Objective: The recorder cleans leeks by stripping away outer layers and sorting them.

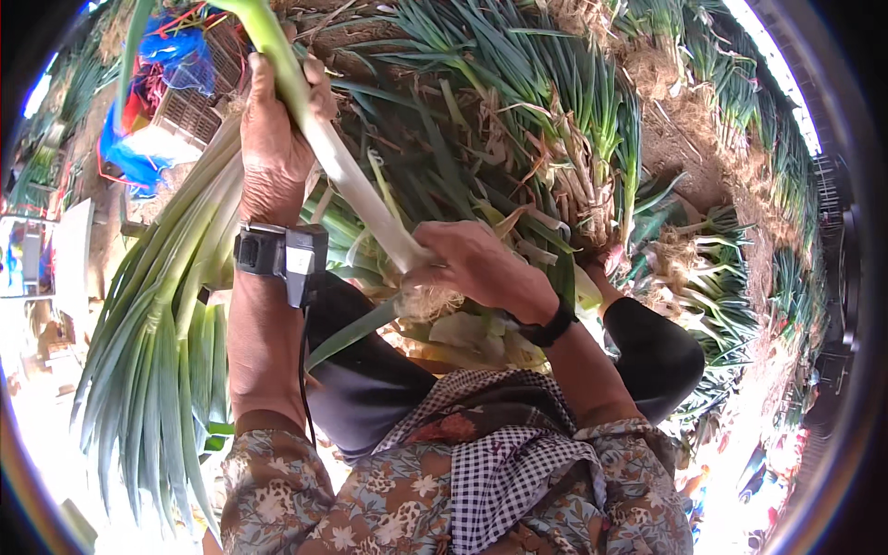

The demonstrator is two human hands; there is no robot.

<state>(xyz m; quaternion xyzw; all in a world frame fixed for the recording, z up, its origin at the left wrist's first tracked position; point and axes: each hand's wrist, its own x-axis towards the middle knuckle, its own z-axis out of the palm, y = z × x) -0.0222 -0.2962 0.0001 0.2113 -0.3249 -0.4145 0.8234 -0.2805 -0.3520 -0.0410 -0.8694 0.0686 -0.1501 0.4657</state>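
Looking down through head view: left hand (275,139) wrapped round upper stalk of green onion (356,190), grip pressed shut just below green leaves; right hand (472,264) pinching white base by root tuft (427,301); stalk held slantwise above lap, between both hands; judged light, firm in white shaft, limp and easily bruised in leaves, outer skin likely slick; best hold on white shaft; bundle of leaves (162,351) hanging at left; heaped onions (555,139) beyond.

Smooth glossy leek stalk (356,190), matt floral cloth sleeves (277,486), blue plastic sheet (139,153)
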